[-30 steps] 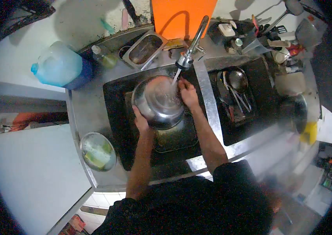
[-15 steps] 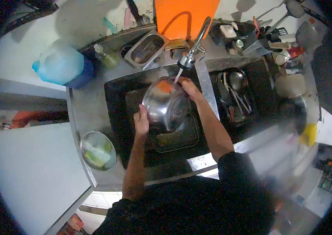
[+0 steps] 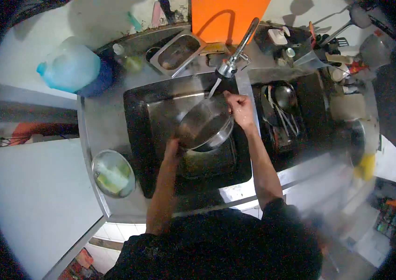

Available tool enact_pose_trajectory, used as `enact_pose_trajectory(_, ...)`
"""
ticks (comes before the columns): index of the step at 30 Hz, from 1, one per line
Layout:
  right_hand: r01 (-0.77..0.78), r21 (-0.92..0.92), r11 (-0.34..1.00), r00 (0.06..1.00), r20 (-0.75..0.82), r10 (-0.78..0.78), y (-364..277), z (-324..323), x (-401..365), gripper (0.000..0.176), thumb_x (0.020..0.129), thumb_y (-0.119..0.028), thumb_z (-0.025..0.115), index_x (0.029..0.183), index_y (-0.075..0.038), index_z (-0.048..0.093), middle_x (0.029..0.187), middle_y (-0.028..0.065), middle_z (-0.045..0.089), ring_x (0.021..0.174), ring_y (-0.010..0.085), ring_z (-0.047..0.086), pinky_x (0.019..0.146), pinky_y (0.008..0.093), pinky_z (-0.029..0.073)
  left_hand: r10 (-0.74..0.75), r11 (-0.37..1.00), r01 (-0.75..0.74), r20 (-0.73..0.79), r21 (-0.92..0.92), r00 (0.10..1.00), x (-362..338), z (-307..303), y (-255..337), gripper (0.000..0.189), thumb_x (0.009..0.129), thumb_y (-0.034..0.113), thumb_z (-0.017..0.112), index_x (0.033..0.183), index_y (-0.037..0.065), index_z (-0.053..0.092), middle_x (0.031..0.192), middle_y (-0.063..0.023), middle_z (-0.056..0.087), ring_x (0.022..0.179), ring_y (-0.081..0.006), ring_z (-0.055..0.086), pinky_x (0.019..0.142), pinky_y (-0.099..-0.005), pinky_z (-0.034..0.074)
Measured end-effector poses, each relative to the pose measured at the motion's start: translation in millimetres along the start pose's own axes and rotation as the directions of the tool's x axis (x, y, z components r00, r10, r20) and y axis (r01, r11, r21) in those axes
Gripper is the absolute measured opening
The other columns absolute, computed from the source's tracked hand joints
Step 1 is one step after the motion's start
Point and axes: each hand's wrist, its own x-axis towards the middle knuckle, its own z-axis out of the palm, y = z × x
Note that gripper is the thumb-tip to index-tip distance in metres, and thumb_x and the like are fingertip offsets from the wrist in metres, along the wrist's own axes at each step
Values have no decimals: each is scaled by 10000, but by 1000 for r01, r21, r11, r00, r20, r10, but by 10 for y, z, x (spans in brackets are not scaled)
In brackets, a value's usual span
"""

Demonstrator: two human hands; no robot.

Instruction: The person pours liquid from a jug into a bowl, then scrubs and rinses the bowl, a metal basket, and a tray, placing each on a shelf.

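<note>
Turned since half a second ago, the bowl (image 3: 205, 127) is now showing its hollow inside instead of its rounded underside. It is tilting over the left sink (image 3: 153, 109), just under the tap (image 3: 228, 70), whose thin stream is running onto its far rim. The left hand (image 3: 172, 150) is clamping the near rim and the right hand (image 3: 240, 105) is gripping the far rim. A tray (image 3: 209, 164) is lying beneath.

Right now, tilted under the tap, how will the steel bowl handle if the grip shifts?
Likely slippery: the tap runs water onto the steel bowl. Probably stiff and light: left hand and right hand hold it tilted by its rim. Round, so it may roll or tip if released in the sink.
</note>
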Motion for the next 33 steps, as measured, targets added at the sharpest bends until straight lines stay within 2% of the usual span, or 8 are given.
enact_pose_trajectory(5,7,-505,863,991,120,62,-704,223,52,316,946,-293,567,843,-12,667,700,114,653,603,245,586,632,353,476,-168,898,318,431,-304,886,478,-422,-607,545,865,101,541,1398,127,434,1163,-120,601,1084,-258,595,832,-432,533)
enact_pose_trajectory(10,443,-820,363,848,514,127,-361,350,-86,465,886,-126,553,1326,-25,443,1338,252,444,1204,441,471,1013,464,415,330,938,-305,154,-166,931,-276,124,7,658,824,66,572,1438,143,347,1204,-109,562,1005,-265,620,837,-423,549)
enact_pose_trajectory(13,106,-954,282,992,84,-91,748,391,-83,628,830,-44,627,1373,-10,312,1262,292,491,1119,412,555,923,460,477,363,931,-352,126,-99,923,-565,284,251,694,798,36,573,1438,140,326,1196,-107,551,947,-262,628,813,-400,559)
enact_pose_trajectory(16,-138,-444,885,975,-216,43,413,643,-33,622,788,-34,697,1326,-12,387,1037,227,647,914,348,663,781,425,529,277,961,-277,19,10,961,-656,359,197,650,785,21,565,1397,119,369,1160,-109,561,878,-244,628,747,-365,550)
enact_pose_trajectory(22,494,-335,802,781,577,-240,581,1013,-214,233,778,-12,724,993,11,634,904,140,700,845,175,671,782,329,539,381,920,-357,156,-161,912,-351,197,310,538,748,11,561,1279,47,481,967,-64,611,808,-193,601,667,-326,499)
enact_pose_trajectory(26,-23,-209,978,999,35,31,577,1162,101,254,801,-83,735,1051,-61,700,999,87,714,966,162,643,854,323,517,346,936,-349,77,39,935,-357,108,473,527,724,21,601,1244,52,516,932,-51,622,822,-182,603,679,-319,490)
enact_pose_trajectory(30,276,-221,935,753,655,-68,-39,1262,-188,222,814,-117,730,1027,-59,706,1003,90,707,944,180,651,843,312,510,226,956,-171,228,-237,947,-240,95,297,495,740,35,616,1229,72,546,973,-52,637,831,-160,607,673,-292,487)
enact_pose_trajectory(33,323,-291,901,902,384,-199,116,1316,181,216,820,-97,714,1031,-67,685,1007,125,692,911,224,661,834,348,507,256,953,-291,280,88,925,-399,134,208,596,770,46,572,1351,70,445,1042,-60,601,853,-164,591,710,-284,491)
